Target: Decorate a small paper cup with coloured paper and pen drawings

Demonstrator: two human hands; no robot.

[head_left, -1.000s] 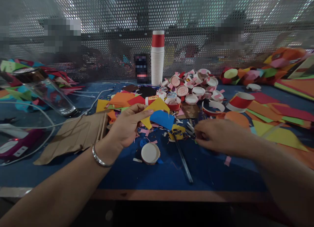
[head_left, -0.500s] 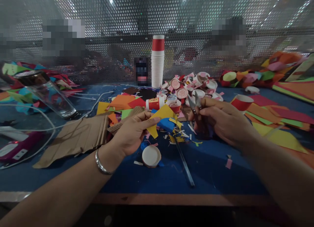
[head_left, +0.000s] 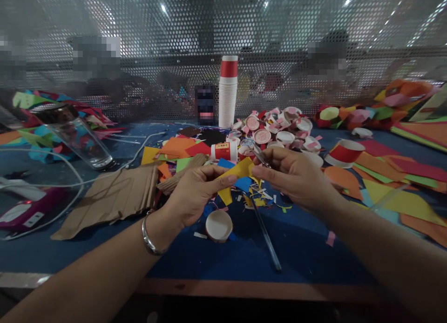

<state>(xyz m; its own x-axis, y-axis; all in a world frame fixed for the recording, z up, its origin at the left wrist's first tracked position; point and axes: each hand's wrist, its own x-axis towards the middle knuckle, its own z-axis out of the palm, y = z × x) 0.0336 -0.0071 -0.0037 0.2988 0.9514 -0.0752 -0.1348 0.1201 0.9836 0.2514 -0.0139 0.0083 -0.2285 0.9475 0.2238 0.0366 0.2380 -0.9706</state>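
A piece of yellow paper [head_left: 240,169] is pinched between the thumb and fingers of my left hand [head_left: 192,192], which wears a silver bangle [head_left: 148,237] at the wrist. My right hand [head_left: 295,174] is closed around a pair of scissors [head_left: 261,156], their blades pointing up and to the left. Its thumb and fingertips meet the right end of the yellow paper. Below the hands are a blue piece [head_left: 243,184], several small paper scraps [head_left: 267,201], a clear thin tube [head_left: 267,241] and a cut-down white cup base [head_left: 219,226].
A tall stack of paper cups [head_left: 227,102] stands at the back, beside a heap of cut cup bases [head_left: 279,127]. Corrugated cardboard [head_left: 115,192], a tilted glass tumbler [head_left: 84,139] and a white cable [head_left: 78,178] lie left. Coloured sheets [head_left: 401,192] and a red cup ring [head_left: 345,153] are right.
My right hand has moved left with the scissors and now meets the yellow paper's end. My left hand still holds the paper. The whole view has shifted slightly.
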